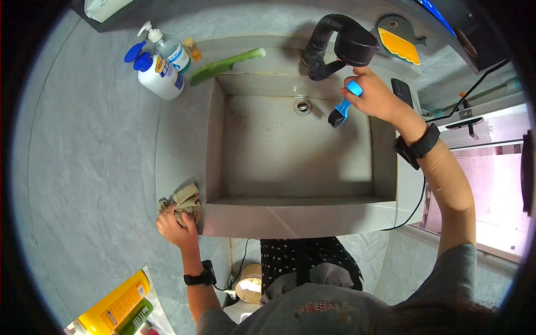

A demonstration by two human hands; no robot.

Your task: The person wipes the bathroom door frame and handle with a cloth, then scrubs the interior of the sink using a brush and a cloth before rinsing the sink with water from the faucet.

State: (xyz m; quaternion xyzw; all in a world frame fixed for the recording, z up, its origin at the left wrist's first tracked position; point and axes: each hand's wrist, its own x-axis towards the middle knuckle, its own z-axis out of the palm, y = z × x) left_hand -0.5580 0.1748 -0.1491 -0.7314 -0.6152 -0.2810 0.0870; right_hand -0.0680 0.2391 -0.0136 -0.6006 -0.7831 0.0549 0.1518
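Observation:
In my right hand [372,95] is a small blue-handled brush [344,109], its dark bristles pointing down over the sink basin [293,155]. One finger of that hand reaches up to the underside of the black faucet [354,48]; whether it presses there I cannot tell. No water stream shows. At the near left corner of the countertop, my left hand [180,230] grips a crumpled beige cloth [187,201]. The basin is grey with faint brownish marks on its bottom, and a round metal drain [302,107] sits near its back wall.
A green comb [222,67] lies on the back left rim. Beside it stand a white pump bottle [161,79], a clear pump bottle [173,50] and a small amber bottle [192,49]. A dark phone-like object [402,92] and a fish-shaped holder [398,37] are at the right.

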